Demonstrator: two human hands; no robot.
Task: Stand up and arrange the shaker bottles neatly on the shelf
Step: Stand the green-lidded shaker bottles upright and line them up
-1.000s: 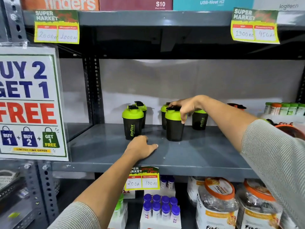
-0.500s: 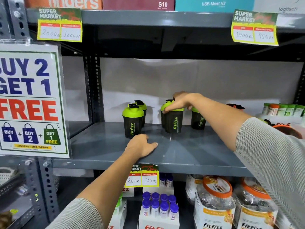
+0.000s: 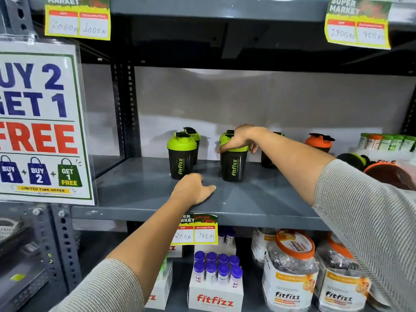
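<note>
R hand (image 3: 238, 140) grips lid of 1 green-lidded shaker (image 3: 233, 163); L hand (image 3: 193, 190) relaxed on shelf (image 3: 258, 199); 1 orange-lidded shaker (image 3: 318, 143)

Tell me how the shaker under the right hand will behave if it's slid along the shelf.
The shaker looks like an empty plastic cup, so probably light. It's tall on a narrow base, so a push at the lid, where the right hand grips, may tip it. The smooth shelf should let it slide.
</note>
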